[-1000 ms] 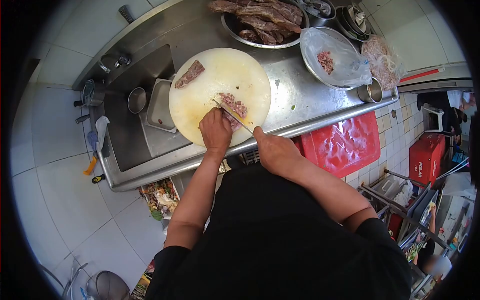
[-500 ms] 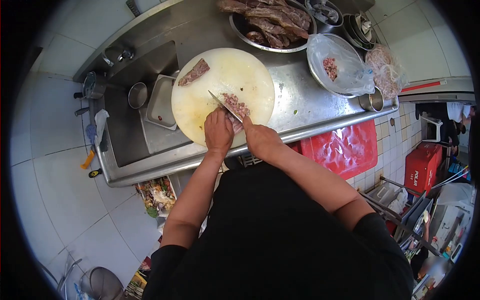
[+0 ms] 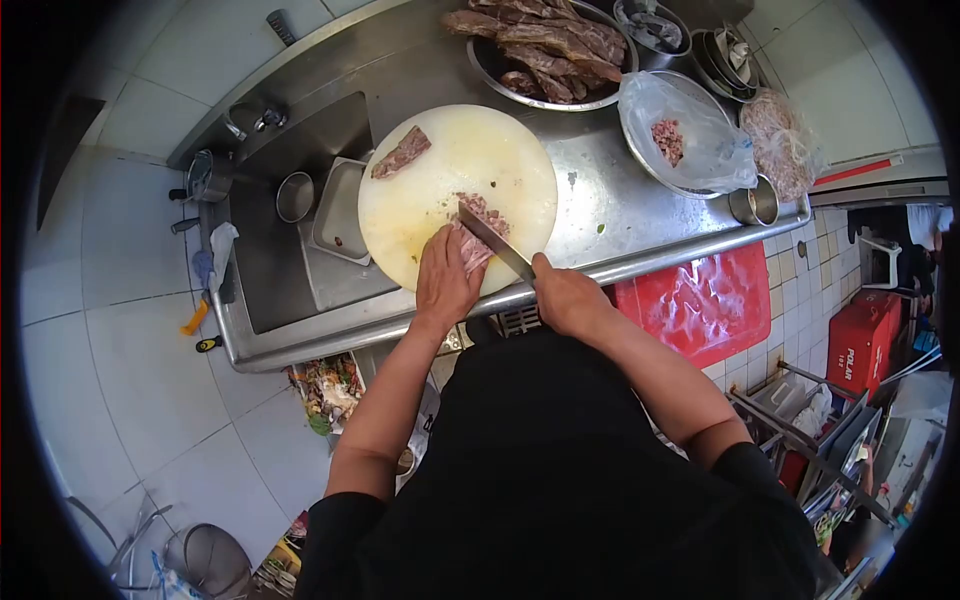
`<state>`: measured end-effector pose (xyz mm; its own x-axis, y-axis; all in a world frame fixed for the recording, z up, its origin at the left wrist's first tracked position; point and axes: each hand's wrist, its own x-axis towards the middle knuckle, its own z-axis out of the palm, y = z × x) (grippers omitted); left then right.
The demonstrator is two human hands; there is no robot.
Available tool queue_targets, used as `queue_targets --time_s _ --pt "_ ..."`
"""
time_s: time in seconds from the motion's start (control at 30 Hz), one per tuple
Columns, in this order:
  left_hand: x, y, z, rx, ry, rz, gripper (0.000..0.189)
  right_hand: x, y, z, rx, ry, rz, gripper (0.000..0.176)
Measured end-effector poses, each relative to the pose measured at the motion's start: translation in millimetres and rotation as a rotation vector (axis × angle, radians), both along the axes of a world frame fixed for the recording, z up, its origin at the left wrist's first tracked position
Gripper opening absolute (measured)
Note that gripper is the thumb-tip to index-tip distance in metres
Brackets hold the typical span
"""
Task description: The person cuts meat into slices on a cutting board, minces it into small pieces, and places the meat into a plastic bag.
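Note:
My right hand is wrapped round the handle of a knife, its blade slanting up and left over a round white cutting board. My left hand is closed on a piece of meat at the board's near edge, with the fingers together beside the blade. Small chopped meat lies along the far side of the blade. Further back on the board rests a dark strip of meat. My fingertips partly cover the piece being held.
Behind the board stands a metal bowl of long meat pieces. To the right, a bag-lined bowl holds diced meat, near a bagged heap and a metal cup. A sink with a metal tray lies left.
My right hand has drawn the knife back to the right, away from my left hand. More of the held meat now shows. The whole view has shifted slightly.

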<state>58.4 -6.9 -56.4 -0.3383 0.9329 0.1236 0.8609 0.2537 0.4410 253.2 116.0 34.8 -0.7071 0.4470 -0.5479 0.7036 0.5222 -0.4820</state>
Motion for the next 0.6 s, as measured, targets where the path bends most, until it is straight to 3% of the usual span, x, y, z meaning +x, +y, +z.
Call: queue_targets --time_s 0.3,0.37,0.4,0.47,0.6 --pt "2.8 -2.8 18.1 0.097 -0.174 0.009 0.065 -8.3 0.1 26.0 0.059 0.053 -0.061 0.025" --pt "1.8 1.3 -2.9 0.255 -0.102 0.104 0.047 -2.9 -7.9 38.8 0.057 0.057 -0.045 0.025" --pt "2.1 5.2 -5.7 0.255 -0.105 0.105 0.047 -0.9 -12.3 41.8 0.055 0.063 -0.027 0.025" --pt "3.6 12.8 -11.4 0.170 -0.146 0.212 0.029 0.2 -20.1 41.1 0.055 0.067 -0.007 0.025" --pt "7.0 19.0 -13.6 0.108 -0.082 0.248 0.023 -5.9 -22.9 40.2 0.044 0.037 0.023 0.024"
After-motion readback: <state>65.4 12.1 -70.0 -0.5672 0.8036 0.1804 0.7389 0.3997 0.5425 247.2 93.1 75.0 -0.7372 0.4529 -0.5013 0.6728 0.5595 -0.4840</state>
